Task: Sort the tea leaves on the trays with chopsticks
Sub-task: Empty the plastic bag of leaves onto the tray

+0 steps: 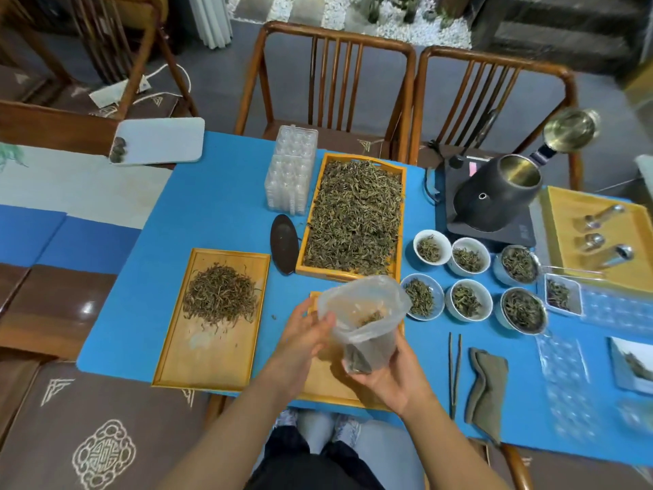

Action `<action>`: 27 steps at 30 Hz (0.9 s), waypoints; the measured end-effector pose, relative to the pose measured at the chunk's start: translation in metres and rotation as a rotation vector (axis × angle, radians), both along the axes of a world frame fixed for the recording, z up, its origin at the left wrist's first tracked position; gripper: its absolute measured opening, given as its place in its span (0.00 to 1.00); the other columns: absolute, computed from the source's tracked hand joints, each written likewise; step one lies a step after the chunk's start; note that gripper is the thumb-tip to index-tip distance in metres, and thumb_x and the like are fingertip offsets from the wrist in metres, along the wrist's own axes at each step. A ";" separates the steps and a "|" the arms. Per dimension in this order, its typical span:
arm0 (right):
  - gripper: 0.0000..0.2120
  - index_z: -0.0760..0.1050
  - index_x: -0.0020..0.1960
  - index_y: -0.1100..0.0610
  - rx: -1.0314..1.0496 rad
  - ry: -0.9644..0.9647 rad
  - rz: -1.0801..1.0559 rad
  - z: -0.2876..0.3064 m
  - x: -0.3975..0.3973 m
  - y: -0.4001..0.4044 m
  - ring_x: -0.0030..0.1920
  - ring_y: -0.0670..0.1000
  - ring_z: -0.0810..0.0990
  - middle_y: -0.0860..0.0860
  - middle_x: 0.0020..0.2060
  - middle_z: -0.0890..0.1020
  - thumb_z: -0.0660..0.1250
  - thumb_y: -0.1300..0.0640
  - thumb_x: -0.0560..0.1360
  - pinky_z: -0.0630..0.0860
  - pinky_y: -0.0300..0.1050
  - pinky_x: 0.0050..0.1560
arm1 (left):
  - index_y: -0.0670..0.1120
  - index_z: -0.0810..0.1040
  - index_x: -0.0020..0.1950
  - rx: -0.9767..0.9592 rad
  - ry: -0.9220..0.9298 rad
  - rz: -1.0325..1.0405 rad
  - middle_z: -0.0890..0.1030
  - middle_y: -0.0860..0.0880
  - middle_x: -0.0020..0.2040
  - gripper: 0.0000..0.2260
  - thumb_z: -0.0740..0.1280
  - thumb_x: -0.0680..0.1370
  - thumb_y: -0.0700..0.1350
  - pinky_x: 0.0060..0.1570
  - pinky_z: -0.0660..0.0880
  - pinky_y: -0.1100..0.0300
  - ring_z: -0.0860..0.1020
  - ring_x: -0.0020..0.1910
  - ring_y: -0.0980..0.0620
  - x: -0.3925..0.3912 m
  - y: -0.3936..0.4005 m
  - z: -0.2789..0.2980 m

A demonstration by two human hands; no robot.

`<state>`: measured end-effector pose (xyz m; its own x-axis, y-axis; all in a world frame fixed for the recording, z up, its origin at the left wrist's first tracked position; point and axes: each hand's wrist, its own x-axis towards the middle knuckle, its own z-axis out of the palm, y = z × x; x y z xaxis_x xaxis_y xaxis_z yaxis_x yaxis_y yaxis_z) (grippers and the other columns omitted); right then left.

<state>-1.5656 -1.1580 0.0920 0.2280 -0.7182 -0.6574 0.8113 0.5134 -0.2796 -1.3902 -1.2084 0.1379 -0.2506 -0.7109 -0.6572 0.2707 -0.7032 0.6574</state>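
Observation:
My right hand (392, 376) grips from below a clear plastic bag (364, 320) holding a few tea leaves. My left hand (307, 334) touches the bag's left rim. The bag hangs over a near wooden tray (325, 387), mostly hidden by my hands. A flat wooden tray (208, 351) at the left bears a pile of tea leaves (221, 295). A deeper tray (353, 277) behind the bag is full of tea leaves (357, 213). The dark chopsticks (455, 373) lie on the blue cloth to my right, untouched.
Several small bowls of leaves (468, 256) stand right of the full tray. A black kettle (494, 196) sits on a hotplate behind them. A folded grey cloth (489, 387) lies beside the chopsticks. Clear plastic blister packs (291, 175) and a dark scoop (282, 242) lie left of the full tray.

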 end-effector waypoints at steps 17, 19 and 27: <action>0.23 0.79 0.61 0.55 0.401 0.407 0.136 -0.005 0.005 0.047 0.52 0.60 0.84 0.58 0.52 0.86 0.59 0.39 0.79 0.82 0.56 0.45 | 0.45 0.73 0.67 0.300 0.155 -0.089 0.85 0.40 0.59 0.28 0.79 0.70 0.42 0.60 0.77 0.36 0.83 0.58 0.39 -0.044 0.063 -0.070; 0.22 0.76 0.62 0.54 0.391 0.466 0.151 -0.004 0.007 0.046 0.51 0.61 0.85 0.57 0.49 0.86 0.59 0.40 0.79 0.83 0.54 0.44 | 0.42 0.76 0.68 0.345 0.196 -0.093 0.84 0.38 0.60 0.24 0.77 0.74 0.43 0.63 0.76 0.36 0.82 0.60 0.38 -0.043 0.058 -0.071; 0.20 0.74 0.62 0.59 0.322 0.640 0.152 0.001 0.006 0.040 0.50 0.61 0.85 0.59 0.51 0.85 0.62 0.44 0.79 0.82 0.57 0.46 | 0.41 0.79 0.67 0.472 0.265 -0.110 0.83 0.37 0.61 0.20 0.72 0.77 0.48 0.62 0.77 0.42 0.81 0.62 0.36 -0.051 0.048 -0.072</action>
<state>-1.5596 -1.1185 0.0929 -0.1898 -0.4582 -0.8684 0.4526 0.7441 -0.4915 -1.4407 -1.1604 0.0658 -0.5066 -0.3142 -0.8029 0.2921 -0.9387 0.1831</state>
